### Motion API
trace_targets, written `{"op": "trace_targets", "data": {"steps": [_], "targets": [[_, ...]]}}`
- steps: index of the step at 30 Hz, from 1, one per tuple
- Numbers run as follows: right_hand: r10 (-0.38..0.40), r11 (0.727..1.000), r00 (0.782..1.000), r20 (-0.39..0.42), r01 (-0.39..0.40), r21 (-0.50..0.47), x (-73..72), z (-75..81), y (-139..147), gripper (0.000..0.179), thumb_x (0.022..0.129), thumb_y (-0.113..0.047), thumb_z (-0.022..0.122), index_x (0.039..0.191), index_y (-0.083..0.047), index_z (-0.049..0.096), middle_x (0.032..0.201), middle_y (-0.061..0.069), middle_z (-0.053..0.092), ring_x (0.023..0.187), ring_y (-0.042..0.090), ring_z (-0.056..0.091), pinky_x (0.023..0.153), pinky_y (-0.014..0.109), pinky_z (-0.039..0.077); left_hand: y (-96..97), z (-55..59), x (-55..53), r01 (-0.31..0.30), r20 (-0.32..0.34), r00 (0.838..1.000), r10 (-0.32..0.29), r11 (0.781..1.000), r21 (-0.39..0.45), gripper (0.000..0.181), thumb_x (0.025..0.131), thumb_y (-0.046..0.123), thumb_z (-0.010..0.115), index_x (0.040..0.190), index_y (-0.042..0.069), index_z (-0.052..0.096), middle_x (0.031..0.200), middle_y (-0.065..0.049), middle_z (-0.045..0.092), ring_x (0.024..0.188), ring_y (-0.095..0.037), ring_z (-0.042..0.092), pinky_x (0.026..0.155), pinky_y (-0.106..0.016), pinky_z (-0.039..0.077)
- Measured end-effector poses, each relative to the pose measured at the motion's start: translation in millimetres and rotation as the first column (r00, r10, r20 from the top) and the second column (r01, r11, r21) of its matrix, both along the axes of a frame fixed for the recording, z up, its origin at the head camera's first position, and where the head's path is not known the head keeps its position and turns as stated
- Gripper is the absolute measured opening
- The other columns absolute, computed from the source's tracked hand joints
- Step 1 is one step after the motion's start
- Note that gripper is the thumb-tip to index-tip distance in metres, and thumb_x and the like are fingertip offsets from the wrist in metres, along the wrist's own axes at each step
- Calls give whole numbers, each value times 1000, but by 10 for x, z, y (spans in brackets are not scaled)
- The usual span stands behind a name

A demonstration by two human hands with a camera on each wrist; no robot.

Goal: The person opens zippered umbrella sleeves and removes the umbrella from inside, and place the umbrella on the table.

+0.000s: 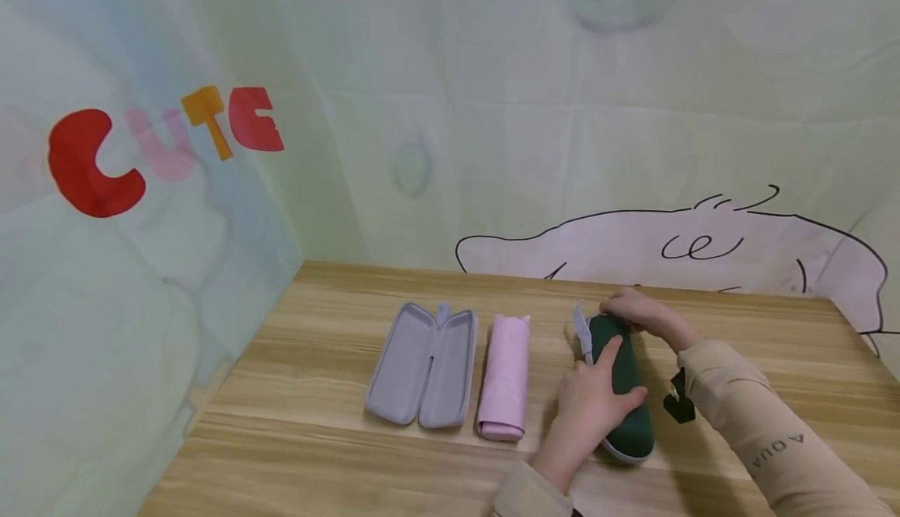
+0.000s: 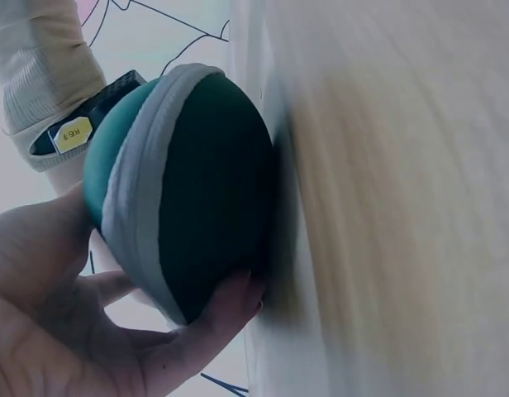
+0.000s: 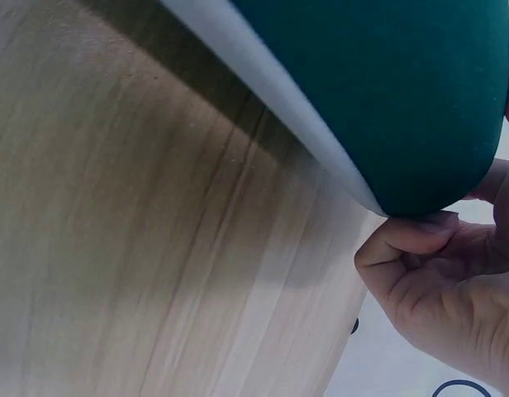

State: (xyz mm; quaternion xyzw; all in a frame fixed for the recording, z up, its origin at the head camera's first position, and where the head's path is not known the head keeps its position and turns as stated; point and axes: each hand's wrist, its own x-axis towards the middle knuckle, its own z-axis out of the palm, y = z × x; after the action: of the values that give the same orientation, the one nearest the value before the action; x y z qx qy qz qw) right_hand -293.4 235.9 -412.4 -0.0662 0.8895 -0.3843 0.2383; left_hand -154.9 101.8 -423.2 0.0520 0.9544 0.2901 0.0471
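A dark green zippered glasses case (image 1: pixel 624 372) with a grey zip band lies lengthwise at the right of the table. Across its near half, my left hand (image 1: pixel 589 401) grips it, thumb on one side and fingers on the other. In the left wrist view the case (image 2: pixel 217 174) stands close against the wood, with fingertips curled at its lower side. My right hand (image 1: pixel 641 312) is at the far end. The right wrist view shows its thumb and bent index finger (image 3: pixel 385 252) pinching at the grey seam; any zip pull there is hidden. A grey strap (image 1: pixel 583 331) sticks out beside the case.
To the left, an opened grey case (image 1: pixel 398 369) lies with both padded halves facing up. Between it and the green case is a rolled pink bundle (image 1: pixel 505 376). A printed curtain (image 1: pixel 422 111) hangs behind the wooden table (image 1: pixel 316 454).
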Motion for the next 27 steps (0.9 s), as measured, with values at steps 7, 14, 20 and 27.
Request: {"op": "trace_targets", "data": {"steps": [7, 14, 20, 27], "targets": [[2, 999, 1000, -11, -2, -46, 4, -59, -5, 24, 89, -17, 41, 67, -13, 49, 54, -10, 37, 46, 3, 33, 46, 18, 29, -24, -25, 7, 0, 4, 1000, 0, 1000, 12, 70, 81, 56, 66, 143, 46, 35, 115, -11, 67, 97, -26, 65, 71, -35, 48], [-24, 997, 1000, 9, 25, -77, 19, -65, -9, 25, 91, -18, 39, 78, -5, 55, 60, -8, 44, 52, 3, 42, 49, 19, 38, -17, -33, 25, 3, 6, 1000, -3, 1000, -5, 72, 82, 55, 65, 145, 45, 32, 110, -13, 68, 92, -25, 64, 68, -32, 46], [-63, 995, 998, 28, 65, -71, 5, -67, -31, 31, 96, -16, 37, 71, -8, 54, 58, -8, 42, 50, 5, 42, 49, 20, 36, 4, -24, 20, 10, 5, 1000, -10, 1000, -28, 74, 83, 54, 65, 147, 43, 30, 107, -12, 69, 89, -22, 63, 67, -29, 45], [-105, 990, 994, 35, 108, -94, -22, -120, -19, 36, 93, -15, 39, 58, -17, 46, 53, -10, 40, 47, 4, 41, 48, 19, 36, -5, -3, 20, 13, 23, 1000, -12, 1000, -13, 74, 84, 52, 65, 148, 42, 28, 110, -13, 68, 90, -21, 62, 67, -28, 45]]}}
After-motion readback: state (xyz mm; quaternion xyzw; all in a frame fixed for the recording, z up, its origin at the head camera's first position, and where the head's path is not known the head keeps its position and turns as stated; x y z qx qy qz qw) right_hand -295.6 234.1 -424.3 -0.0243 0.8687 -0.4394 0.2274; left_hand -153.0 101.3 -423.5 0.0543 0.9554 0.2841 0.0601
